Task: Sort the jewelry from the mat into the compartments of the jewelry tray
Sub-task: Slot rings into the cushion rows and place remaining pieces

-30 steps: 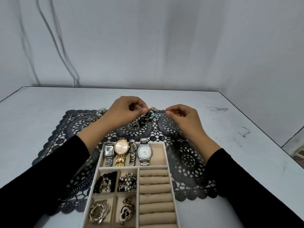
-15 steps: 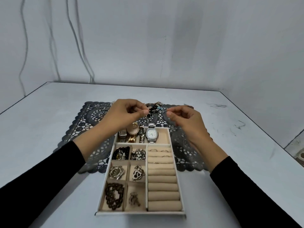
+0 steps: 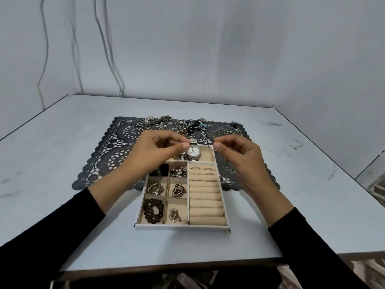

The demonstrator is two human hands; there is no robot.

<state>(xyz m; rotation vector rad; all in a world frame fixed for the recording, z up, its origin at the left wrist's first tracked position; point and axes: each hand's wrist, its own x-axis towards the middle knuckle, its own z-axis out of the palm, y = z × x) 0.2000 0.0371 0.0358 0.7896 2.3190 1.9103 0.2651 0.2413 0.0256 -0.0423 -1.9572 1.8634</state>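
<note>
We see the left hand (image 3: 160,149) pinching a thin wire hoop (image 3: 195,150) and the right hand (image 3: 239,155) pinching a second hoop (image 3: 210,145). Both hoops hang roughly face-on to us above the far end of the tray (image 3: 183,226). The tray's long side runs away from us, far end on the mat (image 3: 116,155), near end on the tabletop (image 3: 62,184). Inside are a watch (image 3: 193,152) in the far slot, rings (image 3: 205,169) in the rolls (farthest rows only), and a bead bracelet (image 3: 153,208) and a heart pendant (image 3: 178,190) among the left squares. Chains (image 3: 158,120) lie along the mat's far edge.
</note>
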